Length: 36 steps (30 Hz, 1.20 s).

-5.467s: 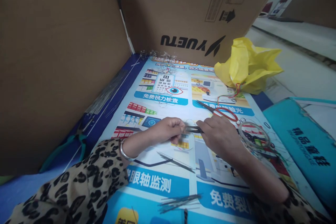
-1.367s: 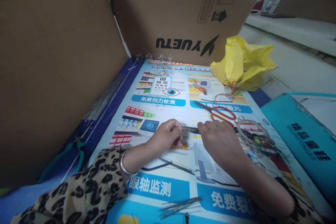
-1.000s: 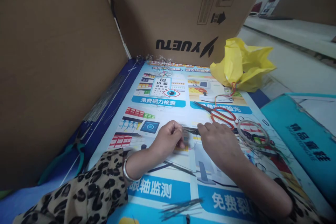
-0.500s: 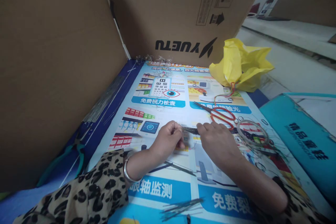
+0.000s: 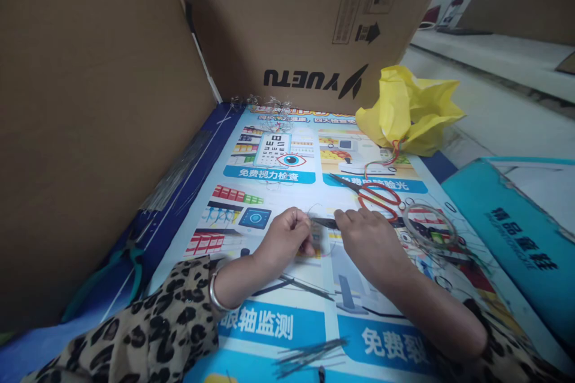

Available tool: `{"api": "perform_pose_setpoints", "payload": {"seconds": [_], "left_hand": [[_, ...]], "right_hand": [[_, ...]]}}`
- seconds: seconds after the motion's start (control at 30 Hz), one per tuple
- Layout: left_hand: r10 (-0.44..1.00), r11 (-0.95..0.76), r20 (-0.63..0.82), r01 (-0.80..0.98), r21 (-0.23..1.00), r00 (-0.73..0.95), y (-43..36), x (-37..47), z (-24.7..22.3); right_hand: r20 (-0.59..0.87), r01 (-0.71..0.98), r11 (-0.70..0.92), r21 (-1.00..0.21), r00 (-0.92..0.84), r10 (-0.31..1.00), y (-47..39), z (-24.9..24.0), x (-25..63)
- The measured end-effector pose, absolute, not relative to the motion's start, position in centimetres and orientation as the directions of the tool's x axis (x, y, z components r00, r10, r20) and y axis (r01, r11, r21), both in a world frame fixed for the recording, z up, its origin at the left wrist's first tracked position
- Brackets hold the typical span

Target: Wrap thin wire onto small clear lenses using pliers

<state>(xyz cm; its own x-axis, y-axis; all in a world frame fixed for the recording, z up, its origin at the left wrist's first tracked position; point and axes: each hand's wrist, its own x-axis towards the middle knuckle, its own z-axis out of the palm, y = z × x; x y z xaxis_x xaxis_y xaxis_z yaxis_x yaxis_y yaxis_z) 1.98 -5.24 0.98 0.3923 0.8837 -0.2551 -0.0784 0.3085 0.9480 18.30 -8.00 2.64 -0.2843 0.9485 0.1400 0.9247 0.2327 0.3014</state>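
Note:
My left hand is closed in a pinch on a thin wire, which shows as a fine curve above the fingertips. Wrapped in my right hand is a pair of needle-nose pliers; the dark, tapered jaws point left to the pinched fingers of my left hand. Its handles are mostly hidden under the palm. Whether the jaws grip the wire is too small to tell. Beyond my right hand lie scissors with red-orange handles. A coil of clear line sits to their right.
Cut wires lie near the front, and a longer wire bundle at left. Teal-handled pliers rest by the left cardboard wall. A crumpled yellow bag stands at back right, a teal box at right.
Both hands stay almost in place, with the plier jaws still beside the left fingertips. The thin wire's curve above the fingers shows more. The whole view has shifted slightly.

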Motion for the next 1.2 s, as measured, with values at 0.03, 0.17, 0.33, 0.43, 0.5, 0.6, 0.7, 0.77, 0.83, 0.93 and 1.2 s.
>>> {"api": "perform_pose_setpoints", "payload": {"seconds": [0.03, 0.17, 0.33, 0.43, 0.5, 0.6, 0.7, 0.77, 0.83, 0.93, 1.2], "left_hand": [[0.882, 0.31, -0.255, -0.082, 0.947, 0.396, -5.2, 2.0, 1.0], [0.858, 0.357, -0.276, -0.115, 0.927, 0.433, -5.1, 2.0, 1.1], [0.832, 0.408, -0.287, -0.173, 0.896, 0.475, -5.0, 1.8, 1.1], [0.833, 0.401, -0.273, -0.185, 0.897, 0.481, -4.9, 1.7, 1.0], [0.831, 0.394, -0.263, -0.186, 0.9, 0.49, -4.8, 1.7, 1.0], [0.828, 0.379, -0.241, -0.188, 0.906, 0.506, -4.7, 1.6, 0.8], [0.825, 0.37, -0.223, -0.196, 0.908, 0.52, -4.6, 1.6, 0.7], [0.825, 0.357, -0.208, -0.199, 0.913, 0.526, -4.6, 1.6, 0.6], [0.828, 0.338, -0.199, -0.184, 0.923, 0.524, -4.6, 1.6, 0.5], [0.829, 0.321, -0.202, -0.147, 0.936, 0.522, -4.6, 1.6, 0.6], [0.81, 0.3, -0.233, -0.038, 0.953, 0.538, -3.9, 1.1, 0.7]], "right_hand": [[0.143, 0.926, 0.233, 0.298, -0.285, 0.948, -8.0, 2.6, 18.3], [0.129, 0.93, 0.237, 0.282, -0.281, 0.951, -7.9, 2.7, 18.5], [0.136, 0.933, 0.242, 0.267, -0.285, 0.949, -7.9, 3.1, 18.9], [0.157, 0.929, 0.261, 0.262, -0.309, 0.938, -7.8, 3.3, 19.1], [0.158, 0.922, 0.288, 0.258, -0.335, 0.929, -7.7, 3.4, 19.2], [0.173, 0.912, 0.305, 0.272, -0.359, 0.917, -7.7, 3.7, 19.3], [0.209, 0.903, 0.291, 0.315, -0.365, 0.907, -7.9, 3.9, 19.2], [0.226, 0.899, 0.279, 0.337, -0.365, 0.903, -8.1, 3.9, 19.2], [0.239, 0.896, 0.272, 0.351, -0.366, 0.899, -8.2, 3.9, 19.1], [0.259, 0.891, 0.275, 0.361, -0.379, 0.888, -8.3, 3.9, 19.0], [0.29, 0.875, 0.311, 0.372, -0.428, 0.856, -7.9, 3.5, 19.4]]}}
